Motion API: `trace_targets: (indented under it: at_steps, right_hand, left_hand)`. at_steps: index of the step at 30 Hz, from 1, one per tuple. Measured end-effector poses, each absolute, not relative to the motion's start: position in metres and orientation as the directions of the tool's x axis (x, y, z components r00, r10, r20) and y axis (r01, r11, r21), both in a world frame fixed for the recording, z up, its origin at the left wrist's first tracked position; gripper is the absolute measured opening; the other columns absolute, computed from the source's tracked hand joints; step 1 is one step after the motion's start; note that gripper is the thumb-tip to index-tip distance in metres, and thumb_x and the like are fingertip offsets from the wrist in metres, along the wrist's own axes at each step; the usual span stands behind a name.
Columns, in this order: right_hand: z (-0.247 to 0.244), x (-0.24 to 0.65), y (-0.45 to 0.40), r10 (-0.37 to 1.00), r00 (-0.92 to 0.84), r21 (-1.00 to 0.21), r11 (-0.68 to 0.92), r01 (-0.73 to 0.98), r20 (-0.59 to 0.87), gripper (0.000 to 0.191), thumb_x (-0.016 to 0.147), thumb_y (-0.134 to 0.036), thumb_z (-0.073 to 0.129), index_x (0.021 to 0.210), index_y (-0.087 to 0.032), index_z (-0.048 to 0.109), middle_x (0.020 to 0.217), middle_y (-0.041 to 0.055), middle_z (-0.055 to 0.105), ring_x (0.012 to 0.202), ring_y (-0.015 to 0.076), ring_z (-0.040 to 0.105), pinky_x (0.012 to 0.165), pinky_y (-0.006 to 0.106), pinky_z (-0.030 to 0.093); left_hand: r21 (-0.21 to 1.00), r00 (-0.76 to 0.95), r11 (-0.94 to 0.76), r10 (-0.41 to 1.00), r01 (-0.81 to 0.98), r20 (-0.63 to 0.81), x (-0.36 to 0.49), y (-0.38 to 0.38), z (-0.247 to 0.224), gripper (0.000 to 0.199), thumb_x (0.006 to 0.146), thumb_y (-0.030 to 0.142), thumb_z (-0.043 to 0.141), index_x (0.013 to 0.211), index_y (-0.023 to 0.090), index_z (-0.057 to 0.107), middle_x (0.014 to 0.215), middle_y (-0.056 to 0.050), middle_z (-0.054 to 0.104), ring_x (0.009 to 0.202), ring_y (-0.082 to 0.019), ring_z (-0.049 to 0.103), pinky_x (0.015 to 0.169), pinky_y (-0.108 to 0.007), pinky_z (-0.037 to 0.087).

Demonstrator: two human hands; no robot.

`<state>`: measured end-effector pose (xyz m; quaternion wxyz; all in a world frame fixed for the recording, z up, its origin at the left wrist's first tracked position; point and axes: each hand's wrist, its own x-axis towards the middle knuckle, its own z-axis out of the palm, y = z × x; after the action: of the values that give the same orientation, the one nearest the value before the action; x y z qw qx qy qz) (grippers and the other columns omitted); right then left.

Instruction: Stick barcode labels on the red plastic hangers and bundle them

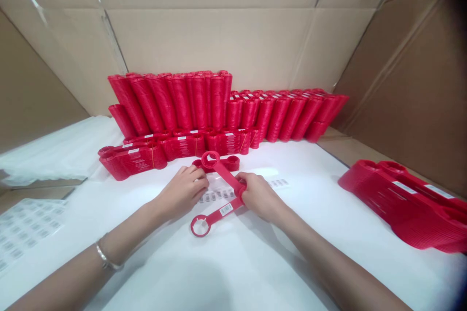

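My right hand (pixel 260 197) grips red plastic ring wrenches at one end. Two of them fan out to the left from its fingers: an upper red ring wrench (pixel 226 174) and a lower labelled wrench (pixel 215 215) with a white barcode sticker. My left hand (pixel 188 187) is closed, fingers bent, at the left end of a strip of barcode stickers (pixel 219 196) on the white table. What its fingertips pinch, if anything, is hidden. Just beyond, another red ring wrench (pixel 231 162) lies on the table, partly behind the upper one.
Banded bundles of labelled wrenches (pixel 146 158) lie in front of tall red stacks (pixel 182 102) and labelled stacks (pixel 284 114). More labelled stacks (pixel 404 204) stand right. At left are a sticker sheet (pixel 27 228) and white plastic bags (pixel 62 148). Cardboard walls (pixel 219 34) enclose the table.
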<state>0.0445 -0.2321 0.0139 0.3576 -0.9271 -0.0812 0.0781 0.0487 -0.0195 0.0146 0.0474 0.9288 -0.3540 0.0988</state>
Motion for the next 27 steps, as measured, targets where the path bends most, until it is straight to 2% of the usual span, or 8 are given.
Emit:
trace_targets:
  at_steps: [3, 6, 7, 9, 12, 17, 23, 27]
  right_hand:
    - [0.016, 0.043, -0.232, 0.193, 0.978, -0.665, -0.741, 0.089, -0.084, 0.027, 0.06, -0.004, 0.04, 0.075, -0.018, 0.057, 0.076, 0.0051, 0.061, 0.064, 0.0158, 0.053, 0.052, 0.023, 0.028]
    - [0.016, 0.042, -0.231, 0.189, 0.979, -0.664, -0.742, 0.095, -0.072, 0.028, 0.061, -0.004, 0.041, 0.078, -0.018, 0.058, 0.08, 0.0054, 0.062, 0.068, 0.0164, 0.054, 0.053, 0.023, 0.029]
    - [0.016, 0.042, -0.23, 0.189, 0.98, -0.661, -0.744, 0.1, -0.065, 0.03, 0.061, -0.004, 0.042, 0.08, -0.019, 0.059, 0.081, 0.0054, 0.062, 0.07, 0.0167, 0.055, 0.054, 0.022, 0.029]
    - [0.016, 0.041, -0.229, 0.189, 0.98, -0.651, -0.752, 0.107, -0.057, 0.031, 0.061, -0.004, 0.042, 0.083, -0.019, 0.06, 0.083, 0.0053, 0.063, 0.072, 0.0171, 0.055, 0.054, 0.022, 0.029]
    - [0.016, 0.042, -0.228, 0.185, 0.981, -0.627, -0.771, 0.11, -0.056, 0.032, 0.062, -0.004, 0.043, 0.085, -0.019, 0.059, 0.083, 0.0058, 0.063, 0.072, 0.0174, 0.055, 0.053, 0.023, 0.027]
    - [0.017, 0.04, -0.228, 0.196, 0.979, -0.598, -0.791, 0.127, -0.052, 0.031, 0.062, -0.003, 0.043, 0.085, -0.017, 0.058, 0.083, 0.0074, 0.062, 0.071, 0.0175, 0.054, 0.053, 0.024, 0.026]
    - [0.02, 0.038, -0.23, 0.186, 0.982, -0.57, -0.811, 0.13, -0.041, 0.033, 0.063, -0.003, 0.043, 0.089, -0.017, 0.057, 0.085, 0.0077, 0.062, 0.072, 0.019, 0.055, 0.053, 0.024, 0.026]
    - [0.026, 0.034, -0.228, 0.193, 0.981, -0.57, -0.808, 0.146, -0.023, 0.035, 0.063, -0.003, 0.043, 0.091, -0.018, 0.056, 0.084, 0.0068, 0.062, 0.07, 0.0189, 0.055, 0.052, 0.024, 0.026]
  left_hand:
    - [0.302, 0.775, -0.715, -0.597, -0.631, 0.207, 0.037, -0.033, 0.033, 0.013, 0.084, 0.026, 0.05, 0.081, 0.018, 0.06, 0.087, -0.002, 0.058, 0.085, -0.015, 0.048, 0.079, -0.032, 0.033]
    - [0.68, 0.893, -0.604, -0.414, -0.415, 0.177, 0.027, -0.05, 0.043, 0.013, 0.081, 0.028, 0.053, 0.078, 0.017, 0.06, 0.086, -0.001, 0.059, 0.082, -0.013, 0.052, 0.076, -0.027, 0.039]
    - [0.772, 0.927, -0.547, -0.346, -0.323, 0.143, 0.025, -0.054, 0.044, 0.014, 0.08, 0.03, 0.054, 0.079, 0.017, 0.061, 0.086, -0.001, 0.06, 0.08, -0.012, 0.054, 0.074, -0.025, 0.041]
    - [0.875, 0.967, -0.454, -0.25, -0.169, 0.057, 0.022, -0.06, 0.042, 0.018, 0.078, 0.034, 0.056, 0.083, 0.017, 0.061, 0.087, -0.001, 0.06, 0.075, -0.011, 0.055, 0.068, -0.022, 0.043]
    - [0.904, 0.979, -0.42, -0.205, -0.08, -0.008, 0.022, -0.062, 0.037, 0.023, 0.075, 0.037, 0.059, 0.085, 0.017, 0.062, 0.088, -0.002, 0.061, 0.07, -0.011, 0.055, 0.063, -0.021, 0.043]
    - [0.887, 0.975, -0.448, -0.221, -0.11, 0.009, 0.025, -0.06, 0.037, 0.025, 0.077, 0.037, 0.056, 0.088, 0.016, 0.062, 0.089, -0.003, 0.061, 0.071, -0.011, 0.054, 0.064, -0.022, 0.043]
    - [0.833, 0.961, -0.512, -0.265, -0.21, 0.079, 0.019, -0.06, 0.054, 0.023, 0.079, 0.035, 0.053, 0.078, 0.014, 0.062, 0.072, -0.001, 0.059, 0.061, -0.008, 0.049, 0.055, -0.018, 0.037]
    - [0.803, 0.969, -0.553, -0.213, -0.223, 0.123, 0.014, -0.063, 0.061, 0.027, 0.079, 0.039, 0.053, 0.076, 0.015, 0.062, 0.062, 0.001, 0.052, 0.054, -0.006, 0.042, 0.048, -0.016, 0.031]
